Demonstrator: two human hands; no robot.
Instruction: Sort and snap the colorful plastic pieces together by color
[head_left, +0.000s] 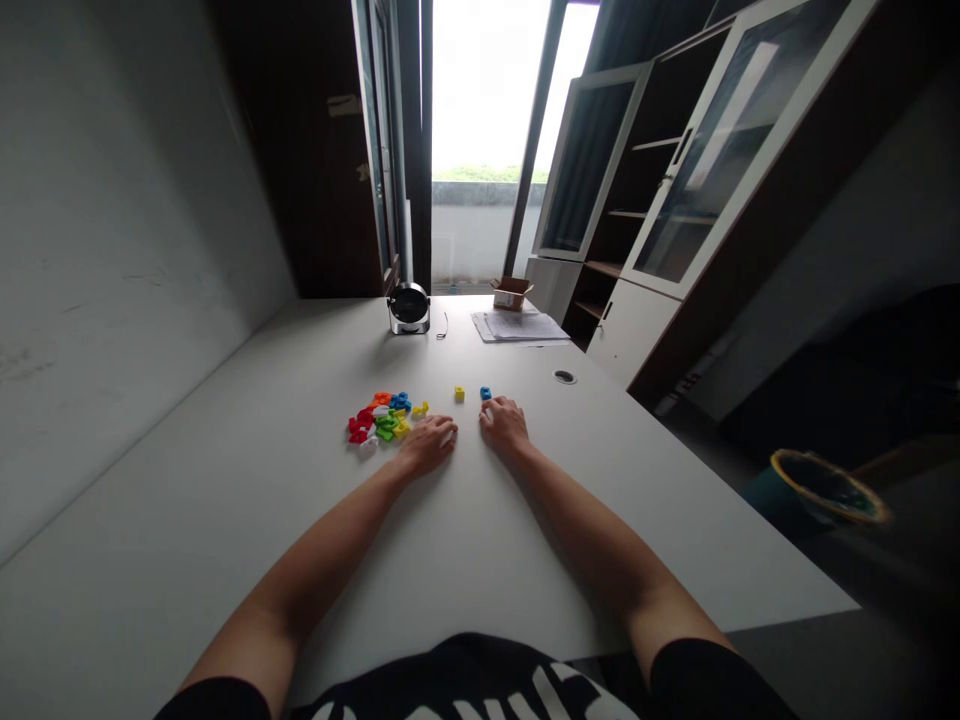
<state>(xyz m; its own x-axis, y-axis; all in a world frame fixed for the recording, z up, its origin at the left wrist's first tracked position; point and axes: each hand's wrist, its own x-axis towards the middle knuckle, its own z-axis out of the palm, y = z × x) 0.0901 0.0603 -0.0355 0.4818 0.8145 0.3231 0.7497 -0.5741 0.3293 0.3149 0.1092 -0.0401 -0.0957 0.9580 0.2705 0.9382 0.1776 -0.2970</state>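
My left hand [427, 447] lies palm down on the white table [247, 480], holding nothing, just right of a heap of small coloured plastic pieces [379, 418] in red, blue, green, yellow and white. A loose yellow piece [420, 408] sits at the heap's right edge. My right hand [504, 425] also rests flat and empty. Its fingertips lie just below a small blue block [485, 393], and a small yellow block [459, 394] stands a little to the left of that. The pieces' exact shapes are too small to tell.
A round black-and-silver device [409, 308] with a thin cable stands at the table's far end. Nearby lie a stack of papers [519, 326] and a small cardboard box [512, 293]. A cable grommet [565, 377] sits in the tabletop. Glass-fronted cabinets [675, 170] stand right; a wastebasket [817, 490] stands on the floor.
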